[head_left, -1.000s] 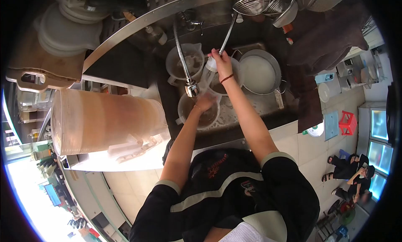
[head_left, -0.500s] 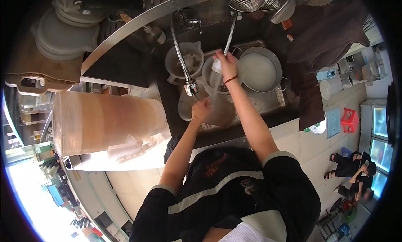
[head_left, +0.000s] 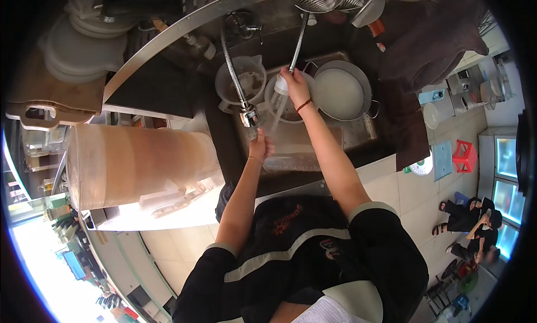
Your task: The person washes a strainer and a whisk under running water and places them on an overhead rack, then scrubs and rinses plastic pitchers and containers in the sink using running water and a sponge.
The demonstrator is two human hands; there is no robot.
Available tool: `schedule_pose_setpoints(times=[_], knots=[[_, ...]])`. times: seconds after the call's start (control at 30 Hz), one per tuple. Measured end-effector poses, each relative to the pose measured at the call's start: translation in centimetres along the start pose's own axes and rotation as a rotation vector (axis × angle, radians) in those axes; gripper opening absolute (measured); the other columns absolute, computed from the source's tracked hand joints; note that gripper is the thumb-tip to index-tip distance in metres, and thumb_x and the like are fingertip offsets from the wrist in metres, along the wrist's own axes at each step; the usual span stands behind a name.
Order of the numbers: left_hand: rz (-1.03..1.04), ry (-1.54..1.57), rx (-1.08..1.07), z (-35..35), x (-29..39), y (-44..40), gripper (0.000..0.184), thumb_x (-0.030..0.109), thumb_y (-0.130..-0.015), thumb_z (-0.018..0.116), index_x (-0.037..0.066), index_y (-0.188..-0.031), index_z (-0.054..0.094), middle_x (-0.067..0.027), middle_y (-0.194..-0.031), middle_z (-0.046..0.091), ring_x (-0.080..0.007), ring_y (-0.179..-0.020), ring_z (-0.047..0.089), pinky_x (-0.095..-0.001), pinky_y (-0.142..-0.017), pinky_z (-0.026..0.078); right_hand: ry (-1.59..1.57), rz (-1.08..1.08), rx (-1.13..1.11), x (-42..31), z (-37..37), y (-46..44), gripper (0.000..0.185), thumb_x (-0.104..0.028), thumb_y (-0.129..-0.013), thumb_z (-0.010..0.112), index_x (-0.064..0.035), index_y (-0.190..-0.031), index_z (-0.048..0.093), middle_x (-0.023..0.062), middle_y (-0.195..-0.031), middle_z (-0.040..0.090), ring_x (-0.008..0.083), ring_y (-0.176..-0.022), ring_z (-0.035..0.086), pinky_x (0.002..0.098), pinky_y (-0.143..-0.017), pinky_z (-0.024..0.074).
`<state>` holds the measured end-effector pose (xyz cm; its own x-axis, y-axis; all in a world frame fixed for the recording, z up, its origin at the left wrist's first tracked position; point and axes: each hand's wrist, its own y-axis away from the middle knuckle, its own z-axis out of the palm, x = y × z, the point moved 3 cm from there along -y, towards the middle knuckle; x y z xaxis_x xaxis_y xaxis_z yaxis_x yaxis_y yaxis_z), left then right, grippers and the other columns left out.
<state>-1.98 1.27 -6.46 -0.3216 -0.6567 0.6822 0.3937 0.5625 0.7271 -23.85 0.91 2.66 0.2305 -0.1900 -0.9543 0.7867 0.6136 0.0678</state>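
Observation:
My right hand (head_left: 296, 87) is wrapped round a white spray head (head_left: 281, 85) at the end of a flexible metal hose, and a stream of water runs down from it. My left hand (head_left: 260, 148) is at the left end of a clear plastic container (head_left: 293, 161) low in the sink, its fingers curled at the container's edge. Just above this hand hangs a second metal faucet head (head_left: 249, 118). A translucent jug (head_left: 225, 83) stands behind that faucet. Beneath the spray head is another clear vessel (head_left: 306, 83), partly hidden by my right hand.
A metal pot (head_left: 370, 82) of cloudy liquid stands at the sink's right. Strainers (head_left: 321, 0) hang above, and a dark cloth (head_left: 430, 60) hangs at the right. A large translucent tub (head_left: 140, 163) is at the left. Two people (head_left: 475, 228) sit in the background.
The clear container under my left hand has turned and now lies lower, towards me. My left hand has shifted slightly left, its thumb now raised. The water still runs from the spray head.

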Motion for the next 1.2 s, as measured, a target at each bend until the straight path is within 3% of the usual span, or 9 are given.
schedule_pose_setpoints(times=[0.2,0.43,0.6,0.67,0.73,0.83,0.97,1.03,1.2], knots=[[-0.187,0.053,-0.024,-2.9,-1.1,-1.1,0.067,0.072,-0.065,0.037,0.005,-0.062,0.047,-0.0039,-0.047,0.045,-0.0126,-0.036,0.043,-0.0232,-0.033,0.034,0.051,0.215,-0.26,-1.1,-4.4,-0.9,0.027,-0.026,-0.078,0.055,-0.0014,-0.09,0.057,0.0021,-0.079,0.058,0.0091,-0.071,0.053,0.0219,-0.064,0.0408],[-0.265,0.123,0.009,-5.9,-1.5,-1.2,0.065,0.07,-0.066,0.039,0.006,-0.058,0.046,-0.0027,-0.044,0.042,-0.0122,-0.034,0.041,-0.0227,-0.032,0.032,0.233,0.209,-0.21,-2.4,-5.3,-0.8,0.028,-0.027,-0.077,0.055,-0.0013,-0.087,0.056,0.0024,-0.076,0.057,0.0097,-0.069,0.052,0.0231,-0.062,0.0406],[0.17,-0.354,0.144,-1.4,2.2,0.9,0.062,0.063,-0.069,0.048,0.003,-0.054,0.051,-0.0052,-0.047,0.049,-0.0127,-0.033,0.045,-0.0237,-0.03,0.033,0.376,0.143,-0.227,-0.4,-0.5,-0.6,0.042,-0.042,-0.079,0.051,-0.0027,-0.094,0.052,0.0039,-0.079,0.056,0.0115,-0.075,0.051,0.0243,-0.068,0.0391],[0.22,-0.484,0.129,0.5,2.4,1.0,0.057,0.057,-0.071,0.05,0.002,-0.057,0.054,-0.0098,-0.05,0.054,-0.019,-0.038,0.052,-0.0292,-0.035,0.038,0.419,0.15,-0.221,-0.5,1.1,-0.4,0.042,-0.042,-0.079,0.051,-0.0037,-0.096,0.05,0.0031,-0.081,0.056,0.0111,-0.078,0.05,0.024,-0.071,0.0382],[0.708,-1.161,0.269,2.4,2.9,1.2,0.047,0.049,-0.074,0.052,0.005,-0.061,0.056,-0.0137,-0.053,0.055,-0.0272,-0.047,0.055,-0.0356,-0.043,0.043,0.259,0.05,-0.239,-2.2,2.4,0.4,0.042,-0.042,-0.079,0.051,-0.0041,-0.096,0.05,0.0025,-0.082,0.055,0.0116,-0.079,0.052,0.0244,-0.072,0.0389],[0.73,-1.255,0.24,2.3,2.6,2.7,0.04,0.044,-0.075,0.053,0.006,-0.063,0.057,-0.0148,-0.058,0.056,-0.0324,-0.058,0.056,-0.0391,-0.052,0.044,0.094,0.185,-0.291,-2.5,1.6,1.0,0.04,-0.041,-0.077,0.054,-0.0064,-0.096,0.05,0.0016,-0.083,0.055,0.0124,-0.078,0.054,0.0278,-0.071,0.043],[0.701,-1.247,-0.005,1.5,2.6,4.0,0.037,0.043,-0.076,0.052,0.007,-0.072,0.06,-0.013,-0.061,0.058,-0.0299,-0.062,0.058,-0.0355,-0.056,0.045,-0.253,0.389,-0.335,-0.5,0.7,2.1,0.037,-0.036,-0.076,0.057,-0.0082,-0.099,0.049,0.0024,-0.086,0.055,0.0145,-0.077,0.056,0.0295,-0.069,0.0457],[0.703,-0.947,-0.206,1.9,2.4,3.8,0.031,0.036,-0.079,0.052,0.007,-0.082,0.06,-0.012,-0.062,0.059,-0.0225,-0.064,0.06,-0.0323,-0.059,0.046,-0.406,0.428,-0.377,0.5,1.0,3.3,0.032,-0.026,-0.076,0.06,-0.0065,-0.099,0.049,0.0039,-0.087,0.056,0.0177,-0.08,0.057,0.0274,-0.067,0.0451],[0.555,-0.359,-0.22,2.6,4.5,0.5,0.026,0.024,-0.081,0.051,0.001,-0.092,0.056,-0.0101,-0.073,0.06,-0.016,-0.068,0.058,-0.0284,-0.062,0.047,-0.408,0.418,-0.375,4.0,1.8,4.3,0.025,-0.012,-0.075,0.06,-0.0016,-0.096,0.052,0.0057,-0.085,0.058,0.0179,-0.075,0.058,0.0259,-0.062,0.0455]])
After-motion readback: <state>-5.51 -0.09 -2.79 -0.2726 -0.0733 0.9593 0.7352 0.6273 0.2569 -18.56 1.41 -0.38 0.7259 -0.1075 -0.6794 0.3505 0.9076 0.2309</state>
